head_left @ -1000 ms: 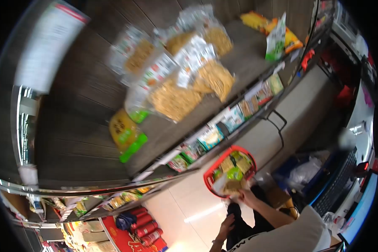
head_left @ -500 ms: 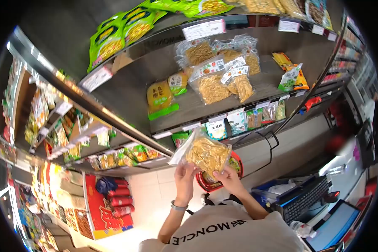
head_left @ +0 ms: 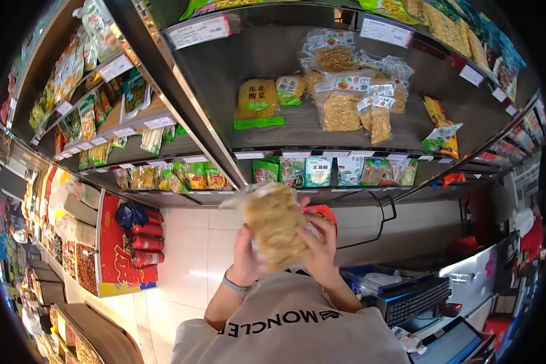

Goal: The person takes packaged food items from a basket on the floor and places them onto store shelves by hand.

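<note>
A clear plastic bag of yellow-tan dried food [head_left: 274,224], blurred by motion, is held up in front of my chest. My left hand [head_left: 245,262], with a grey band on the wrist, grips its lower left side. On the right side, my right hand [head_left: 319,247] has its fingers bent over the bag's edge. The bag's exact contents cannot be made out. Behind and above, similar clear bags [head_left: 343,109] with white labels lie piled on a dark shelf [head_left: 297,134]. Left of that pile are yellow-green packs [head_left: 258,102] of pickled cabbage.
A red basket [head_left: 327,213] is partly hidden behind my right hand. Small packets [head_left: 318,172] line the lower shelf. Red fire extinguishers [head_left: 147,244] stand at the left. A keyboard [head_left: 415,301] and a screen [head_left: 446,343] are at the lower right.
The bag has turned more upright and shifted slightly left, with both hands still on it. My right hand has moved up along its side. The view has swung, so the shelf bags appear further right.
</note>
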`<action>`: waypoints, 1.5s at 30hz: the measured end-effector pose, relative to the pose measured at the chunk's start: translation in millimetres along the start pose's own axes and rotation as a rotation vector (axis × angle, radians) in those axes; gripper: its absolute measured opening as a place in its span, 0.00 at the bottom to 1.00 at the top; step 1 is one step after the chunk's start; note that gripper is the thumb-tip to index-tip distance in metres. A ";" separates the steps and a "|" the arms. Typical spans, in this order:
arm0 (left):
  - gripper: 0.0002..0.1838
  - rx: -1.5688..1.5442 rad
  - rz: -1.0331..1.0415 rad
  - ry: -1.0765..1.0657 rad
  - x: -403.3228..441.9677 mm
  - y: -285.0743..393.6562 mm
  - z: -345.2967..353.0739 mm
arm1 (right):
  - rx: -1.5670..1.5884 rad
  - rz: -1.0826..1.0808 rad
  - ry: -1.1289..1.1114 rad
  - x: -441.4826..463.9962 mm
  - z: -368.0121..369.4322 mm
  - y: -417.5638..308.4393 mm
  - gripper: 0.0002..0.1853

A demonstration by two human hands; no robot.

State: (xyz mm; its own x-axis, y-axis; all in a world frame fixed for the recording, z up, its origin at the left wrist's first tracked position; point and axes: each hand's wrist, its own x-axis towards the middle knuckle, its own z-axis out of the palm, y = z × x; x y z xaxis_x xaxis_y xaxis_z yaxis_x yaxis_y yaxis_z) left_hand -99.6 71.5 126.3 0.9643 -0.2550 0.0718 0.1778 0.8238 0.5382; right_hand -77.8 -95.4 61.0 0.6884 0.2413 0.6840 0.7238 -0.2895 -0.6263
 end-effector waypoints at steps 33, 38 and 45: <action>0.44 -0.148 0.025 0.192 -47.4 8.0 -7.5 | -0.123 -0.189 -0.368 15.4 3.0 -90.7 0.26; 0.35 -0.079 -0.040 0.310 -69.7 11.4 -36.7 | 0.001 -0.022 -0.218 0.8 -11.7 -87.9 0.33; 0.25 0.482 -0.232 0.423 -81.7 -10.2 -43.7 | 1.174 1.159 0.223 -64.6 25.4 -74.2 0.22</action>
State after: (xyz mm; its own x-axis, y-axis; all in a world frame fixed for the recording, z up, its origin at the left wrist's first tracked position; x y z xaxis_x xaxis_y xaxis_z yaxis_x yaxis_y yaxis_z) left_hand -171.6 106.1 78.3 0.9230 -0.0969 -0.3723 0.3762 0.4292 0.8211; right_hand -174.8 -65.9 53.8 0.9053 0.2518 -0.3421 -0.4221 0.6240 -0.6576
